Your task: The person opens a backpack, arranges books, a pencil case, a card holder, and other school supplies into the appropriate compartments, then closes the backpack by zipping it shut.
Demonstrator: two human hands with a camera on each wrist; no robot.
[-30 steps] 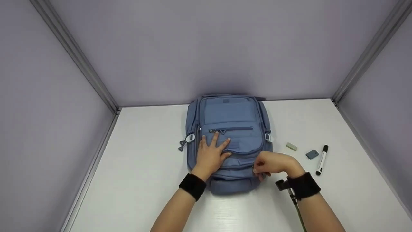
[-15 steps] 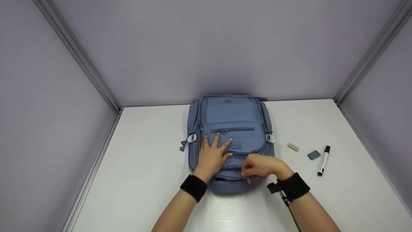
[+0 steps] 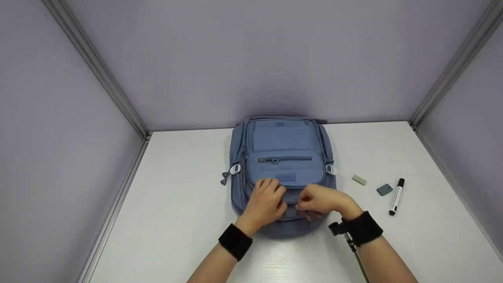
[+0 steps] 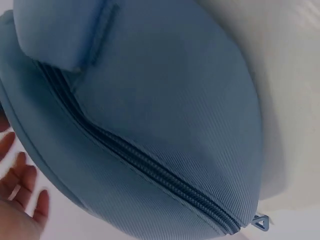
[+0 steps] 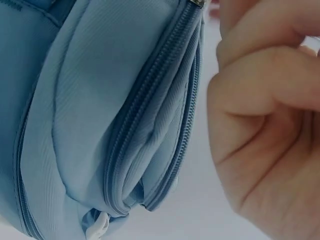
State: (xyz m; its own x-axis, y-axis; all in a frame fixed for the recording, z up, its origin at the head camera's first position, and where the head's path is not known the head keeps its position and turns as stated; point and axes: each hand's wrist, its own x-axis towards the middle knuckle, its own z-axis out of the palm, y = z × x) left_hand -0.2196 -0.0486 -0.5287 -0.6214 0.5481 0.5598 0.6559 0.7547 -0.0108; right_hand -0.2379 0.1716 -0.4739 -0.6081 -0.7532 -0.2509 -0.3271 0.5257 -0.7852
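A blue backpack (image 3: pixel 283 135) lies front up, with its lower part towards the person. My left hand (image 3: pixel 265 202), fingers bent, grips fabric on the lower front; its fingertips are partly hidden. Just to its right my right hand (image 3: pixel 324 199) has its fingers curled in a pinch at the lower pocket's zipper; the pull itself is hidden by them. In the right wrist view, two rows of zipper teeth (image 5: pixel 145 95) stand apart below a metal slider (image 5: pixel 198 2), with the curled right hand (image 5: pixel 270 115) alongside. The left wrist view shows another zipper (image 4: pixel 150 165) across the bag's fabric.
Right of the backpack on the white table (image 3: pixel 184 188) lie a small pale green block (image 3: pixel 359 180), a small dark blue-grey block (image 3: pixel 384 189) and a black-capped white marker (image 3: pixel 397 197). Grey walls (image 3: pixel 251 59) enclose the back and sides. A cable hangs from the right wrist camera.
My left hand has gone from lying flat with spread fingers to bent fingers lower on the bag. The right hand moved left along the pocket, then stayed nearly in place.
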